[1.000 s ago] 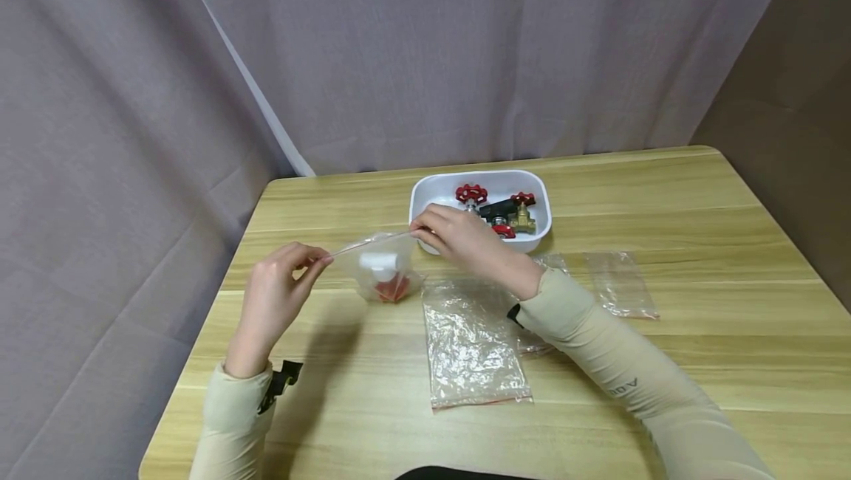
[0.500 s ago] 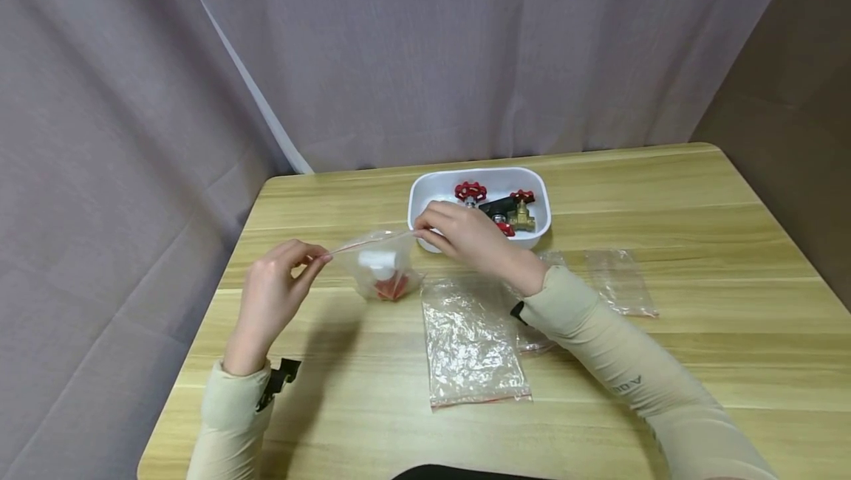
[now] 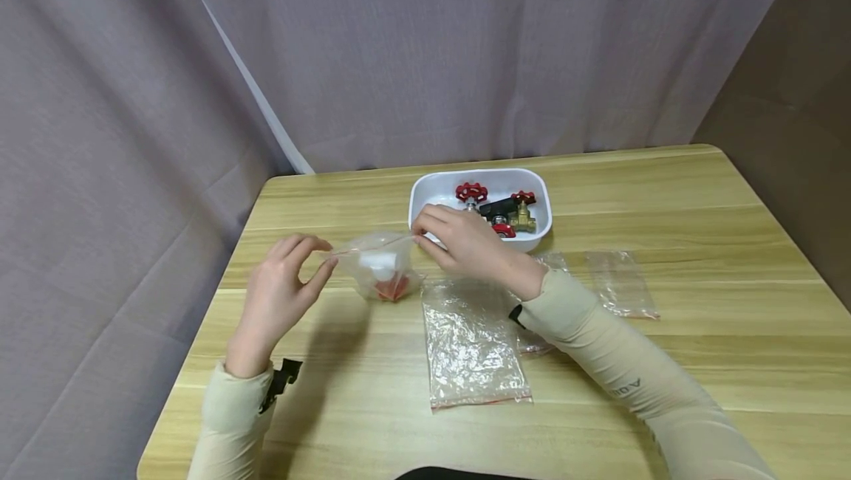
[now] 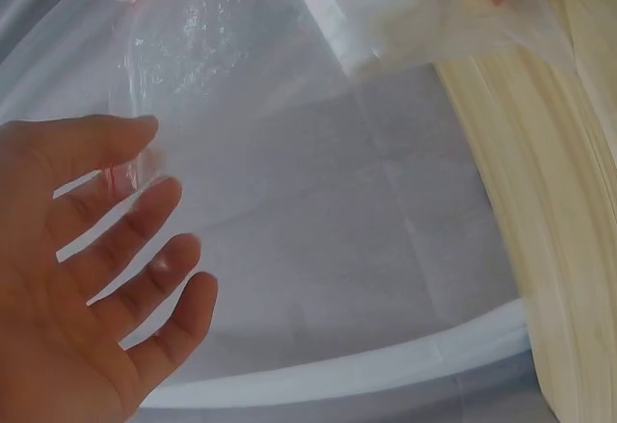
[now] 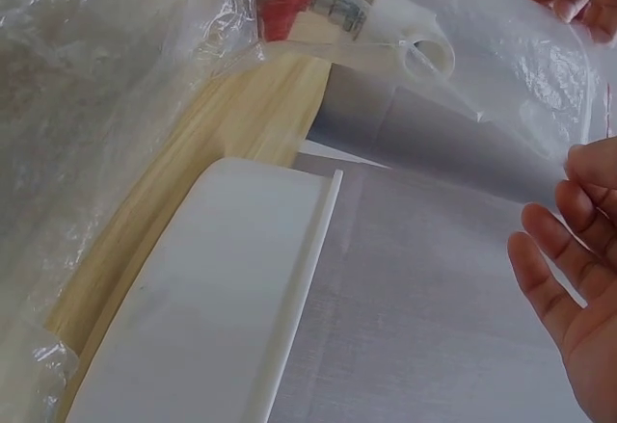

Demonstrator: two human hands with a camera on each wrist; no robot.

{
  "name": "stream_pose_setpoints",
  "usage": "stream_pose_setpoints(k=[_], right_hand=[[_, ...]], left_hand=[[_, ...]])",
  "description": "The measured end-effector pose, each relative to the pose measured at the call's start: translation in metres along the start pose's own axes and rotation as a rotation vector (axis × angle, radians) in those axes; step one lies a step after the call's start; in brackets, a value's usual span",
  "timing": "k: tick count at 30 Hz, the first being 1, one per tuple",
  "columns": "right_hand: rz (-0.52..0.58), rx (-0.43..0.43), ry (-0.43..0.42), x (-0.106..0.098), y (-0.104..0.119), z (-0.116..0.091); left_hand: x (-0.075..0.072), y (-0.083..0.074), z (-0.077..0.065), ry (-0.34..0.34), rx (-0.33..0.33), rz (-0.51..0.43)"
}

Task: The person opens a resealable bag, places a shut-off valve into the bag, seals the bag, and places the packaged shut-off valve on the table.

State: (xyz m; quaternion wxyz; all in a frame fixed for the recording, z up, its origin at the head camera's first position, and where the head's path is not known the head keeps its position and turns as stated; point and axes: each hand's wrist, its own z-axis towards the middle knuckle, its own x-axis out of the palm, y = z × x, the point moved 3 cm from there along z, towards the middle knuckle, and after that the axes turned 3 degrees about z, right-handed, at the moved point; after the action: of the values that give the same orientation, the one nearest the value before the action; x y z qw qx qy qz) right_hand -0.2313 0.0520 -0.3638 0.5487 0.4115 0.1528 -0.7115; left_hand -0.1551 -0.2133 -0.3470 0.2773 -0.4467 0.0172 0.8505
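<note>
A clear zip bag (image 3: 359,277) stands at the left of the table with its mouth upward. Inside it is a valve with a white body (image 3: 380,261) and a red handle (image 3: 394,287). My left hand (image 3: 275,292) is at the bag's left corner, its thumb and index fingertips apart and the other fingers spread in the left wrist view. At the opposite corner my right hand (image 3: 468,247) pinches the mouth's edge between thumb and index finger. The right wrist view shows a metal fitting (image 5: 339,9) between the white body and the red handle.
Behind my right hand a white tray (image 3: 425,186) holds several valves with red handwheels (image 3: 471,193). A large clear bag (image 3: 472,362) lies in front of it, partly over another. One small bag (image 3: 621,284) lies farther right. Curtains (image 3: 425,52) hang behind the table.
My left thumb and index finger have parted from their pinch on the bag's corner. The bag's mouth edge sags slightly. My right hand stays nearly in place.
</note>
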Motion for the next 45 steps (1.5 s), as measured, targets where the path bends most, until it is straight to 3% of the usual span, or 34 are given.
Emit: stream_pose_setpoints(k=[9,19,25,33,38,45], right_hand=[[0.033,0.019,0.003,0.002,0.002,0.0],[0.056,0.0,0.004,0.006,0.008,0.005],[0.07,0.033,0.044,0.008,0.008,0.004],[0.064,0.022,0.065,0.01,0.009,0.004],[0.036,0.005,0.049,0.01,0.008,0.002],[-0.008,-0.024,0.026,0.009,0.007,0.001]], left_hand=[[0.024,-0.024,0.027,0.1,0.13,-0.084],[0.042,-0.047,0.052,0.151,0.235,-0.035],[0.045,-0.049,0.053,0.142,0.241,-0.021],[0.048,-0.052,0.051,0.09,0.34,0.046],[0.048,-0.052,0.051,0.087,0.396,0.078],[0.046,-0.048,0.049,0.09,0.405,0.074]])
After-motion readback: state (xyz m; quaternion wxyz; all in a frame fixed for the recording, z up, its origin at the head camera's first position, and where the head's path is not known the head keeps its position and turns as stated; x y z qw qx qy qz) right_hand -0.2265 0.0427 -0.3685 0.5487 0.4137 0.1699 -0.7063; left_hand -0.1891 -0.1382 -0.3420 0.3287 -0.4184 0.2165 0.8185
